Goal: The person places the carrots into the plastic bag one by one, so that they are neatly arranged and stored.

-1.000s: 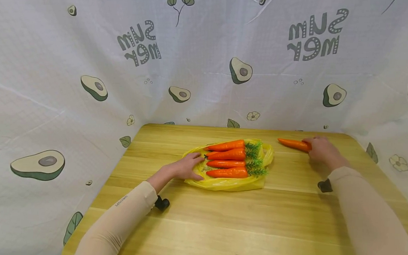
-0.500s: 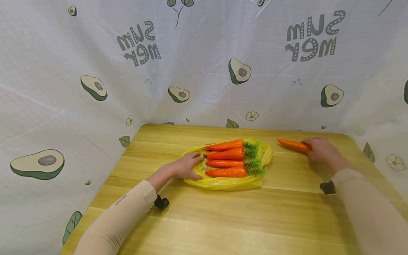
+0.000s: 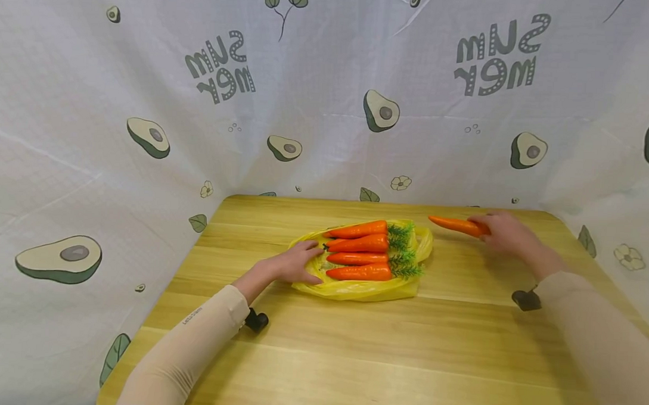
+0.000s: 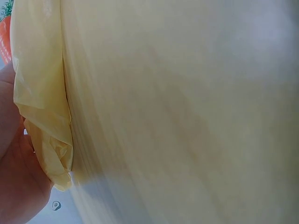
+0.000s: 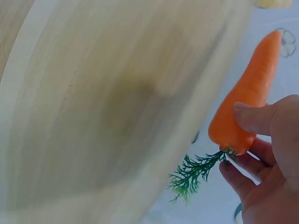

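Several orange carrots [image 3: 360, 258] with green leafy tops lie side by side in a yellow plastic bag [image 3: 353, 294], their tips pointing left. At the bag's left end, my left hand [image 3: 295, 264] rests with fingers and thumb spread apart, touching the plastic near the carrot tips. In the left wrist view, the yellow film [image 4: 39, 79] hides part of that hand. Off to the right, my right hand [image 3: 506, 232] pinches another carrot [image 3: 455, 224] by its thick end, tip toward the bag. The right wrist view shows the thumb across this carrot [image 5: 252, 88] and its green leaves hanging below.
Both hands are over a light wooden table [image 3: 362, 359]. A white curtain [image 3: 328, 107] printed with avocados stands behind the table's back edge and along its sides. Dark wrist cameras sit under both forearms.
My right hand has moved a little to the left and up with the carrot it holds. The left hand, the bag and the carrots in it stay put.
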A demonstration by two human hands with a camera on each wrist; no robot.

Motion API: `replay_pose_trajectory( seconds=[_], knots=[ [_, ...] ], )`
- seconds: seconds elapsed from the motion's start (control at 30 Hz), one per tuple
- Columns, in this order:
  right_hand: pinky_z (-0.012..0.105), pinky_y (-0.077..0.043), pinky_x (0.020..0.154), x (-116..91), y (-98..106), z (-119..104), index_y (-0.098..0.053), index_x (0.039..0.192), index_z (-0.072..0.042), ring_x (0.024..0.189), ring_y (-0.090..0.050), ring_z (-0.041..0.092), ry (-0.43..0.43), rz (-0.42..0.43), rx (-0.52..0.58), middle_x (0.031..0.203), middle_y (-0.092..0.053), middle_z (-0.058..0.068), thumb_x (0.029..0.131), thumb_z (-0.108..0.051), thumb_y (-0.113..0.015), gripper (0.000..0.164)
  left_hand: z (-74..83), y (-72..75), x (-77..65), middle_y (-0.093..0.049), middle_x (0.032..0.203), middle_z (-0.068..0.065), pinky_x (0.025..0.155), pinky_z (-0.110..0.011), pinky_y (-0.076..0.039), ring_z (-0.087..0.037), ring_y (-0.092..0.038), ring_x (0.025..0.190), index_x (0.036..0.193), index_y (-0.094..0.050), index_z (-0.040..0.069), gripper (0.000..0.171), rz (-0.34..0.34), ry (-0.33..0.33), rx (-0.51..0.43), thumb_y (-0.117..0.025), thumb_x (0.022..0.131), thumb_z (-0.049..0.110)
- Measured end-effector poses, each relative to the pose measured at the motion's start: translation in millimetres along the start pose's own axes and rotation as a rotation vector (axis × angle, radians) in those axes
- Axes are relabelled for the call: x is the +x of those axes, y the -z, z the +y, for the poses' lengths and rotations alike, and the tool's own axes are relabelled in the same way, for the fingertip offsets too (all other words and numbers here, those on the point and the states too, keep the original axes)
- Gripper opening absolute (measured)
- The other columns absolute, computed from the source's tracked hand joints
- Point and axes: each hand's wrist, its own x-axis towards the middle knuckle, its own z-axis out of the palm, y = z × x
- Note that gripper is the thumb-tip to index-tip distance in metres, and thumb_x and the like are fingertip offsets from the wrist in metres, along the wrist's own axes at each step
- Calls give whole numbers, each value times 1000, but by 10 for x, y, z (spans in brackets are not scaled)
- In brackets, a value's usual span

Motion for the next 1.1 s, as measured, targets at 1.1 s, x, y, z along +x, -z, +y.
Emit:
replay_pose_trajectory(
  seconds=[1.1],
  knots=[
    [54, -52, 85, -100, 535, -1286, -66, 130, -6, 102, -55, 36, 319, 152, -34, 114, -64, 20, 87, -4, -75, 44, 11, 39, -4, -21, 166, -17, 122, -48, -26, -36, -21, 153, 155, -39, 10, 83, -12, 16, -28, -73, 90, 47]
  ],
)
